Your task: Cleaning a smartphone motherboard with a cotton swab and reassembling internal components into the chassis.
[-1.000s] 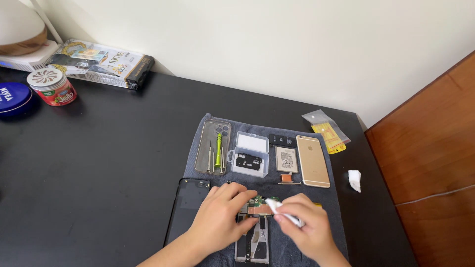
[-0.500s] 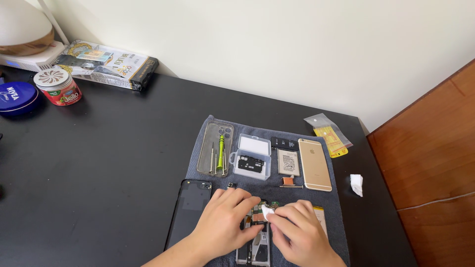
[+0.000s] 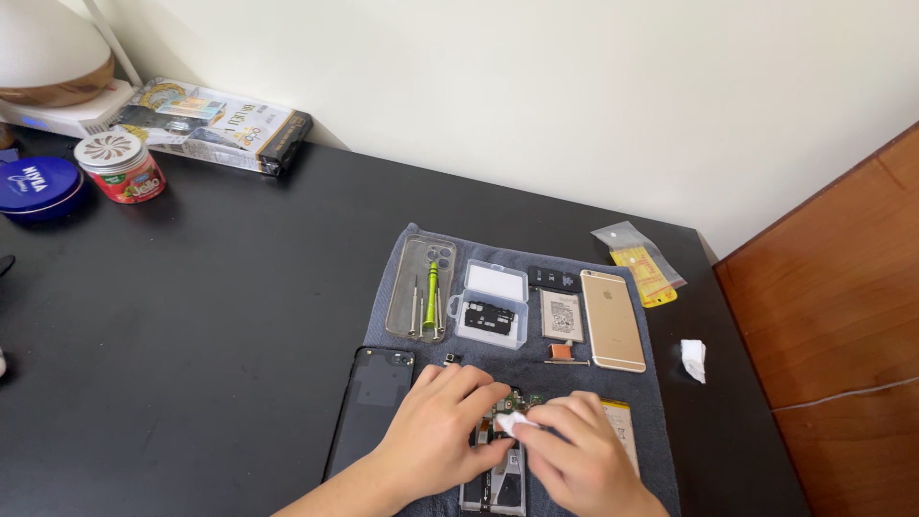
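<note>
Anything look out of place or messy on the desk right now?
A small crumpled white wad lies alone on the bare black desk, off the grey work mat where the other parts sit in order. Nothing looks spilled or damaged.
</note>
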